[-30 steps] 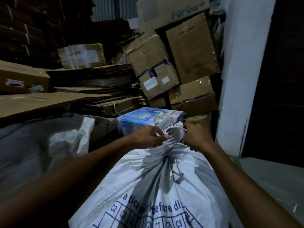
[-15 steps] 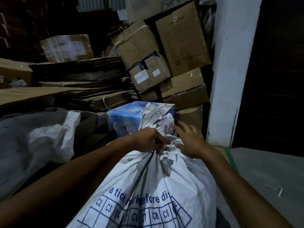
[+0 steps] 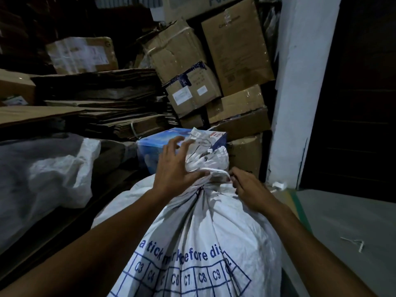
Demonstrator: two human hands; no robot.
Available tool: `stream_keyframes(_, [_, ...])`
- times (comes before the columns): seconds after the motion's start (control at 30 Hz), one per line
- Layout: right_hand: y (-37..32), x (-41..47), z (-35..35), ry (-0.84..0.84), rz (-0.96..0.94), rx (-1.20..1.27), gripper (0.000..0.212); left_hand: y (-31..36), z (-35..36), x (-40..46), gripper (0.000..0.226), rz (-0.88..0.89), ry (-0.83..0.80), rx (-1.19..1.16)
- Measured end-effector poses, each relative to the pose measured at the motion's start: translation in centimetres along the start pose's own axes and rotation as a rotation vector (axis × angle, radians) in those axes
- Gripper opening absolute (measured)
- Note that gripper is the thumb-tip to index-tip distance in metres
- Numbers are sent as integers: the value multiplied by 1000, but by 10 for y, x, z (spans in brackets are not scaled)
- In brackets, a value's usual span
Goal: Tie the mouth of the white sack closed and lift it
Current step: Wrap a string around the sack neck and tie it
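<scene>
The full white sack [image 3: 214, 228] with blue print fills the lower middle of the head view. Its mouth [image 3: 205, 155] is gathered into a bunch standing up, with a white string [image 3: 214, 169] wound around the neck. My left hand [image 3: 175, 168] lies against the left side of the bunch, fingers spread, thumb pressed on the neck just under the string. My right hand [image 3: 246, 185] is at the right of the neck, fingertips pinched on the string's end.
A blue box [image 3: 154, 146] sits just behind the sack. Stacked cardboard boxes [image 3: 192, 67] and flattened cartons [image 3: 102, 99] fill the back and left. Another white bag [image 3: 60, 170] lies at left. A white pillar [image 3: 300, 93] and grey floor [image 3: 342, 228] are at right.
My left hand has opened from a fist on the neck and slid up against the bunch. My right hand has dropped to the neck and pinched the string. The string now circles the neck.
</scene>
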State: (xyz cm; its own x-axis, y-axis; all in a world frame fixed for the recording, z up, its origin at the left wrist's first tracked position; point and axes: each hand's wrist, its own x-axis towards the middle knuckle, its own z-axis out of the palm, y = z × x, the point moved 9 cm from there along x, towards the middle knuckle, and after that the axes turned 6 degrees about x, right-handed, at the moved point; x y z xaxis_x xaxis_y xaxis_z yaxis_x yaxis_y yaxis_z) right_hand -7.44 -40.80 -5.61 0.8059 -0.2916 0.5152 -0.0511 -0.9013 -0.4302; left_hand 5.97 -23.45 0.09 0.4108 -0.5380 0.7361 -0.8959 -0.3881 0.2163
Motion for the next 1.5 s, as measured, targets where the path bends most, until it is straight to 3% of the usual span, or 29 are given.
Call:
stream_keyframes(0.1, [8, -4, -8, 141, 12, -64, 9, -24, 24, -9, 140, -218, -171, -98])
stream_keyframes(0.2, [13, -12, -17, 280, 74, -76, 10, -21, 45, -16, 156, -238, -350, -44])
stream_keyframes(0.37, [11, -34, -28, 486, 127, -129, 12, -33, 53, -14, 142, -373, -339, -56])
stream_keyframes(0.5, [15, -43, -37, 580, 215, -217, 11, -59, 36, -21, 99, -515, -110, -264])
stream_keyframes(0.6, [9, -33, -27, 505, 235, -257, 12, -64, 28, -24, 71, -538, -11, -397])
stream_keyframes(0.8, [-31, 9, 0, 365, 229, -271, 12, -62, 23, -22, 57, -467, 46, -588])
stream_keyframes(1.07, [-45, 69, 59, 11, 296, -12, 38, -66, 34, -11, 61, -394, -113, -697])
stream_keyframes(1.23, [-54, 76, 56, -80, 345, 155, 48, -70, 37, -11, 68, -323, -231, -767])
stream_keyframes(1.33, [-56, 80, 61, -230, 327, 11, 54, -68, 43, -17, 82, -265, -320, -655])
stream_keyframes(1.5, [-44, 75, 66, -389, 394, -94, 39, -76, 39, -20, 89, -212, -259, -111])
